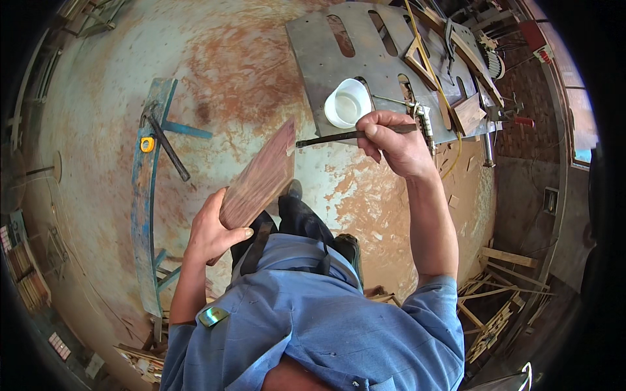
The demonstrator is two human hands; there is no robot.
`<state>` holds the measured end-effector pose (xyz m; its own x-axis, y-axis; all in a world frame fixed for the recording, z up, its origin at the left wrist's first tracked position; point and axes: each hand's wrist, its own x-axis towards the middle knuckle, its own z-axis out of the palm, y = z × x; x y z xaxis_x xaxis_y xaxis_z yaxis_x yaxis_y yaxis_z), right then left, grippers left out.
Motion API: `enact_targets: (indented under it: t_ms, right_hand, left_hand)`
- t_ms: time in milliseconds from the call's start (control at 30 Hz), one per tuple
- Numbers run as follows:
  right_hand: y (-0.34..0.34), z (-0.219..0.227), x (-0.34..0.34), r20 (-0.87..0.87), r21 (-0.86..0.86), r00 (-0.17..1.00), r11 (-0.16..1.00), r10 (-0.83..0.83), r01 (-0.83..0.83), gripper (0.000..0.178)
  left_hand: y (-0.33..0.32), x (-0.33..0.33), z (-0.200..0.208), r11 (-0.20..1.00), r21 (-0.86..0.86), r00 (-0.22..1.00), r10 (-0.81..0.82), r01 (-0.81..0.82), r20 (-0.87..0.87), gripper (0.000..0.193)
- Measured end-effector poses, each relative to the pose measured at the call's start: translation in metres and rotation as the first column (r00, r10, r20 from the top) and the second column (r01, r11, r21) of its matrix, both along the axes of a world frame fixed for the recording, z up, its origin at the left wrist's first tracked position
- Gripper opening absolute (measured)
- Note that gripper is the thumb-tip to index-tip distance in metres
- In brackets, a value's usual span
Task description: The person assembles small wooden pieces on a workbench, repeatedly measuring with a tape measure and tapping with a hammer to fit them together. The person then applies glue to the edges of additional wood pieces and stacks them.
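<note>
A slotted metal table bears a white tub; a blue bench, a hammer and tape measure.

Looks steeply down from the head, fisheye-wide, close above the blue shirt, past left hand and right hand to floor.

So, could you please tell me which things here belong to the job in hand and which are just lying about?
In the job:
wooden board, in the left hand
thin dark tool, in the right hand
white cup, probably, on the metal table

Apparently lying about:
yellow tape measure and hammer, on the blue bench
wood pieces, lower right
</note>
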<state>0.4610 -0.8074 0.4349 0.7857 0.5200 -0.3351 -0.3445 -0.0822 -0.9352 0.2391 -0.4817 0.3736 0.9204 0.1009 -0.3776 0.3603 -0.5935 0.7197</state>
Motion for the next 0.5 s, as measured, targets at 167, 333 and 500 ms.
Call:
enact_targets:
  t_ms: [167, 333, 500]
  right_hand:
    - [0.010, -0.003, 0.007, 0.031, -0.085, 0.998, 0.994, -0.062, 0.065, 0.022]
    - [0.014, -0.002, 0.002, 0.111, -0.138, 0.989, 0.984, -0.096, 0.111, 0.022]
    - [0.018, -0.002, -0.025, 0.338, -0.196, 0.941, 0.978, 0.001, 0.069, 0.018]
  left_hand:
    - [0.000, -0.002, 0.011, 0.999, -0.021, 0.999, -0.042, 0.042, -0.007, 0.094]
    - [0.002, -0.007, 0.008, 0.998, -0.040, 0.999, -0.043, 0.042, -0.010, 0.092]
    - [0.002, -0.008, 0.004, 0.999, -0.032, 1.000, 0.017, -0.018, -0.023, 0.093]
